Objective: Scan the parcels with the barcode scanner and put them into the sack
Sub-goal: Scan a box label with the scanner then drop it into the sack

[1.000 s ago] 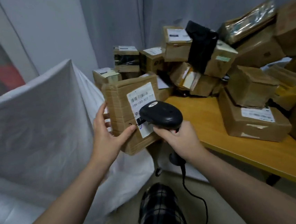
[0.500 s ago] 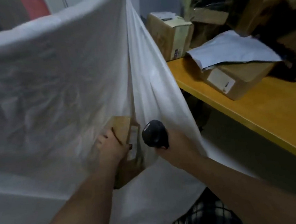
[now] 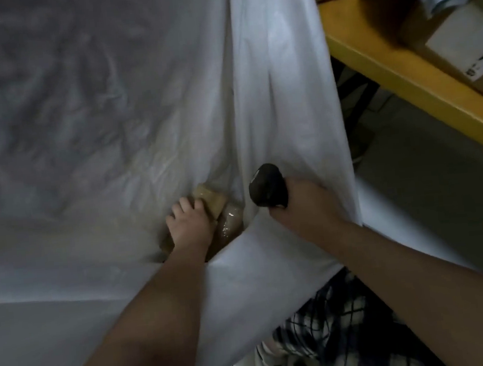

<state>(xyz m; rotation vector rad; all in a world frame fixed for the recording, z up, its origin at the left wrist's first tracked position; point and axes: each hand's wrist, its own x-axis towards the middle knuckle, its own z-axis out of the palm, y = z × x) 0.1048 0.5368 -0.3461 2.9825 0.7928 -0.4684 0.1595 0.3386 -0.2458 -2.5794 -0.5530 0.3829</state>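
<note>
Surface: a yellow table (image 3: 400,73) runs across the upper right, seen at its edge and on a strip of its top. A cardboard box (image 3: 463,52) with a white label stands on it near that edge; more boxes behind it are blurred. Grey floor (image 3: 426,159) shows below the table. My checked trousers (image 3: 337,336) appear at the bottom of the view.

The white sack (image 3: 109,107) fills most of the view, with its cloth creased and folded and its mouth open towards me beside the table.

Task item: the parcel (image 3: 211,200) is a brown cardboard box lying low inside the sack. Only one corner and part of its top are visible, and no label shows. A second package (image 3: 232,219) wrapped in glossy tape lies touching it on the right.

My left hand (image 3: 190,226) reaches through the mouth, fingers curled over the parcel and grasping it.

My right hand (image 3: 304,203) is clenched round the handle of the black barcode scanner (image 3: 267,186), just outside the sack and against its cloth. I cannot tell whether it also pinches the cloth.
</note>
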